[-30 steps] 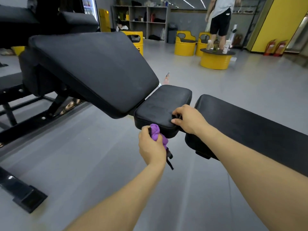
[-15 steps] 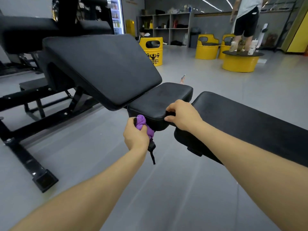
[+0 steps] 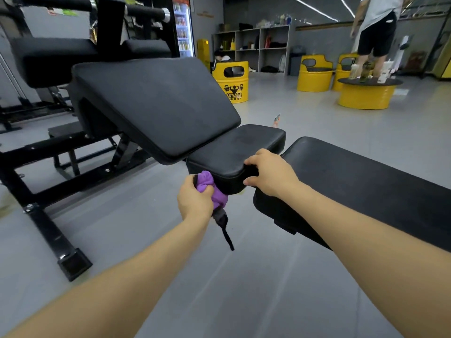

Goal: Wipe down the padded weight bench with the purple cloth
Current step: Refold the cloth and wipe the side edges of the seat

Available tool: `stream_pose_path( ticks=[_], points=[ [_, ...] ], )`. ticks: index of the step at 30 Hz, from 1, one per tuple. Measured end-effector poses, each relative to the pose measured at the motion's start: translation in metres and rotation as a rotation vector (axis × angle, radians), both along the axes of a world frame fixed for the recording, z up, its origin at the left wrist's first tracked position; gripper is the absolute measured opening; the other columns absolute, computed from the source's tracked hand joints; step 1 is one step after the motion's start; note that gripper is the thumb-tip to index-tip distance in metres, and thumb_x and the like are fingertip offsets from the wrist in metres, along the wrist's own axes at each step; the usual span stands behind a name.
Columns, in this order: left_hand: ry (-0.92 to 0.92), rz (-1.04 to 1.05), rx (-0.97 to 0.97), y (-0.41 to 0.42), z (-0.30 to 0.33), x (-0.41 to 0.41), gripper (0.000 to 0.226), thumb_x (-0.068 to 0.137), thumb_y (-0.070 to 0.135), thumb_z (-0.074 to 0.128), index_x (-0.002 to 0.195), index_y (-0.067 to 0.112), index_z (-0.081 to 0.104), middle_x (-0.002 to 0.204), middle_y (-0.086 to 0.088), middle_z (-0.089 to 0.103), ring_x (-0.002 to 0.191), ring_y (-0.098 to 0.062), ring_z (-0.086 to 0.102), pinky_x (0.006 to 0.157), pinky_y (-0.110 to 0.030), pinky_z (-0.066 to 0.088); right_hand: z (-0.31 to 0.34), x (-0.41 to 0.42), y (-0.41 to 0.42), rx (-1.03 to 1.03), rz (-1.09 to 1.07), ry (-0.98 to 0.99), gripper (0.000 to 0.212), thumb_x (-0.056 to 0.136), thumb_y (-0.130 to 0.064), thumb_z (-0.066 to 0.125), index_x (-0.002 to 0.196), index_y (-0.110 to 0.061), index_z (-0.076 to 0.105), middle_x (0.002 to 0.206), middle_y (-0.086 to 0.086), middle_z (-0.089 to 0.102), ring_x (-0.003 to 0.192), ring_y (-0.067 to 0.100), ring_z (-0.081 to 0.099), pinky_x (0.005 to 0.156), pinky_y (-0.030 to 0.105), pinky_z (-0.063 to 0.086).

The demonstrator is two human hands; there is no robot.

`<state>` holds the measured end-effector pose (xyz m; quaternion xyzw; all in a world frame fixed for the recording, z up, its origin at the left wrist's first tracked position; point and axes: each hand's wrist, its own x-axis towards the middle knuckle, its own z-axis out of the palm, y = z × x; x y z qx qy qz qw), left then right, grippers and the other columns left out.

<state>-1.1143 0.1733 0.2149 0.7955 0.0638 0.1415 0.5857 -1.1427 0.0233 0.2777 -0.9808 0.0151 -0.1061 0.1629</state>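
Observation:
The black padded weight bench fills the middle: a tilted back pad (image 3: 156, 103) and a small seat pad (image 3: 234, 150) below it. My left hand (image 3: 195, 198) grips the bunched purple cloth (image 3: 210, 189) and holds it against the seat pad's near left edge. A dark strap hangs down from the cloth. My right hand (image 3: 271, 174) grips the seat pad's near right corner, fingers curled over the edge and thumb under it.
A second black bench pad (image 3: 366, 186) lies to the right, close to my right forearm. Black steel frame legs (image 3: 48, 215) run across the floor at left. Yellow barrel seats (image 3: 314, 74) and a person stand at the back right.
My view has swung left and closer, bringing more of the frame into sight. My left hand has moved the cloth leftward along the seat pad's near edge. My right hand keeps its grip.

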Motion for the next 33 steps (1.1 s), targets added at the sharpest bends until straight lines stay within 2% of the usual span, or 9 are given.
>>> stream_pose_path(
  ticks=[4,6,11,16,21,24,28,31,33],
  points=[
    [0.045,0.151,-0.081,0.017,0.008,0.037,0.018,0.086,0.005,0.056,0.102,0.011,0.059,0.095,-0.004,0.06,0.093,-0.027,0.06,0.077,-0.028,0.042,-0.002,0.0,0.001,0.012,0.004,-0.003,0.05,0.085,-0.028,0.068,0.133,-0.023,0.052,0.127,0.001,0.047,0.118,0.023,0.049,0.092,0.036,0.042],
    [0.062,0.176,-0.061,0.014,0.008,0.038,0.018,0.087,0.006,0.053,0.104,0.011,0.058,0.094,-0.004,0.059,0.089,-0.027,0.058,0.074,-0.028,0.041,-0.002,0.0,0.0,0.004,0.002,-0.005,0.05,0.085,-0.028,0.068,0.132,-0.024,0.053,0.127,0.001,0.047,0.117,0.023,0.049,0.091,0.035,0.042],
    [-0.003,0.081,-0.039,-0.004,-0.001,0.004,0.022,0.086,0.006,0.052,0.107,0.012,0.059,0.099,-0.005,0.061,0.087,-0.026,0.056,0.078,-0.033,0.047,-0.001,-0.003,0.0,-0.02,0.016,0.02,0.049,0.087,-0.028,0.066,0.133,-0.02,0.053,0.128,0.003,0.046,0.117,0.024,0.05,0.092,0.035,0.042],
    [-0.092,-0.068,0.03,0.0,-0.003,-0.01,0.015,0.086,0.004,0.055,0.092,0.017,0.057,0.09,-0.002,0.062,0.08,-0.019,0.055,0.06,-0.02,0.042,0.0,-0.006,-0.005,0.062,0.039,0.016,0.05,0.086,-0.029,0.067,0.133,-0.017,0.053,0.128,0.003,0.049,0.12,0.024,0.048,0.1,0.038,0.041],
    [0.03,0.196,-0.061,0.003,0.01,0.016,0.023,0.089,0.005,0.051,0.111,0.009,0.057,0.11,-0.008,0.062,0.097,-0.028,0.058,0.073,-0.023,0.035,-0.005,-0.029,-0.012,0.093,-0.053,-0.072,0.042,0.09,-0.035,0.06,0.128,-0.018,0.057,0.127,0.005,0.047,0.122,0.024,0.041,0.091,0.035,0.041],
    [0.017,0.146,0.013,-0.011,0.008,-0.001,0.019,0.089,0.004,0.047,0.104,0.011,0.057,0.096,-0.006,0.059,0.084,-0.027,0.054,0.068,-0.024,0.035,-0.01,-0.047,-0.024,0.073,-0.11,-0.032,0.042,0.091,-0.044,0.056,0.125,-0.018,0.057,0.123,0.006,0.046,0.12,0.027,0.037,0.089,0.037,0.04],
    [-0.042,0.074,0.072,-0.025,0.008,-0.026,0.017,0.087,-0.001,0.045,0.088,0.016,0.049,0.076,0.0,0.053,0.067,-0.021,0.047,0.047,-0.02,0.031,-0.009,-0.064,-0.033,0.023,-0.114,-0.03,0.039,0.091,-0.044,0.054,0.121,-0.02,0.057,0.119,0.005,0.048,0.115,0.026,0.042,0.089,0.04,0.043],
    [-0.058,0.037,0.072,-0.03,0.007,-0.038,0.016,0.086,-0.001,0.044,0.087,0.013,0.05,0.078,0.0,0.054,0.071,-0.022,0.048,0.054,-0.025,0.035,-0.01,-0.072,-0.038,0.029,-0.109,-0.025,0.037,0.091,-0.043,0.056,0.12,-0.02,0.059,0.116,0.004,0.049,0.112,0.026,0.044,0.09,0.041,0.045],
    [-0.065,-0.028,0.066,-0.035,0.007,-0.049,0.016,0.086,-0.003,0.044,0.086,0.011,0.051,0.07,0.003,0.053,0.063,-0.015,0.051,0.052,-0.018,0.04,-0.009,-0.077,-0.043,0.043,-0.114,-0.019,0.038,0.09,-0.043,0.058,0.121,-0.021,0.058,0.116,0.003,0.049,0.113,0.025,0.044,0.091,0.042,0.045]
  ],
)
